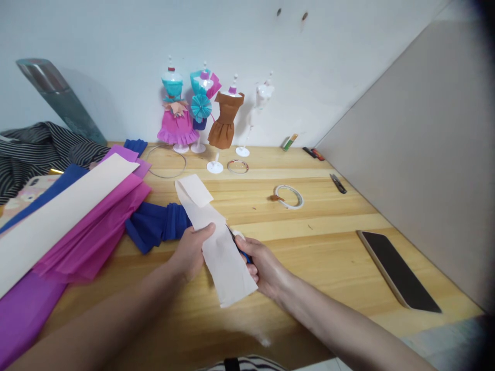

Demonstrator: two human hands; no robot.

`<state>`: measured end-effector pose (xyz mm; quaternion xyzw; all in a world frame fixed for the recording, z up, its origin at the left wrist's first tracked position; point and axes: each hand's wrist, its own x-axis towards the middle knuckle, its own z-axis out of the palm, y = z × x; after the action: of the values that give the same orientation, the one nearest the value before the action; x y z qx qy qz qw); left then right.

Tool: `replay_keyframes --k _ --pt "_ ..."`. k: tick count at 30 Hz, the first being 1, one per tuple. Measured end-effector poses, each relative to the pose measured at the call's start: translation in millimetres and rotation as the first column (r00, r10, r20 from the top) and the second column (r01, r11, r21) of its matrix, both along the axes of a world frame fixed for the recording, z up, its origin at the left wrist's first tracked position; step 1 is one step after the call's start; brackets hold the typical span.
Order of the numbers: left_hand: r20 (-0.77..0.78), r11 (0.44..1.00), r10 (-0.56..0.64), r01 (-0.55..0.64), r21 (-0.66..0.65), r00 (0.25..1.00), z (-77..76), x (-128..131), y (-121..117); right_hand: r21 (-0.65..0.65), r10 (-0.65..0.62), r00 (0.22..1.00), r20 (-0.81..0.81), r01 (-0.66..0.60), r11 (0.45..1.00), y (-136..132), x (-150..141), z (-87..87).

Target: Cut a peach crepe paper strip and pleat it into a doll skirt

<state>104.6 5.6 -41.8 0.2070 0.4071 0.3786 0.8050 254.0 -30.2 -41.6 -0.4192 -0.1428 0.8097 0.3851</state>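
Note:
My left hand is closed on a long strip of pale crepe paper, thumb on top. The strip's far end is folded over, and its near end hangs toward me. In my right hand is a pair of scissors with blue handles, largely hidden by the fingers. Its dark blades meet the right edge of the strip, where a small nick shows. A gathered piece of blue crepe paper lies just beyond my left hand.
Sheets of pink paper and white paper pile up on the left. Small dress forms stand along the wall, one in a brown dress. A tape roll, a cutter knife and a phone lie to the right.

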Motion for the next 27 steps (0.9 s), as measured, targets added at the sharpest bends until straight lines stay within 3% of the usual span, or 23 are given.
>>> replay_keyframes --k 5,8,12,27 --pt "0.016 0.999 -0.042 0.042 -0.019 0.999 3.7 -1.7 4.2 0.012 0.01 0.999 0.049 -0.011 1.0 -3.4 1.7 4.7" --pt "0.032 1.0 0.0 0.001 -0.023 0.999 2.5 -1.5 6.4 0.012 0.03 0.997 0.077 -0.031 0.999 -5.3 3.9 6.5" --pt "-0.057 0.997 0.063 -0.06 0.053 0.996 -2.2 -0.3 5.6 -0.018 0.01 0.994 0.113 -0.008 1.0 -6.5 6.0 6.2" --pt "-0.064 0.997 0.038 -0.033 0.065 0.997 -0.4 0.5 2.4 -0.08 0.006 0.997 0.08 0.0 0.997 -5.5 7.9 7.8"
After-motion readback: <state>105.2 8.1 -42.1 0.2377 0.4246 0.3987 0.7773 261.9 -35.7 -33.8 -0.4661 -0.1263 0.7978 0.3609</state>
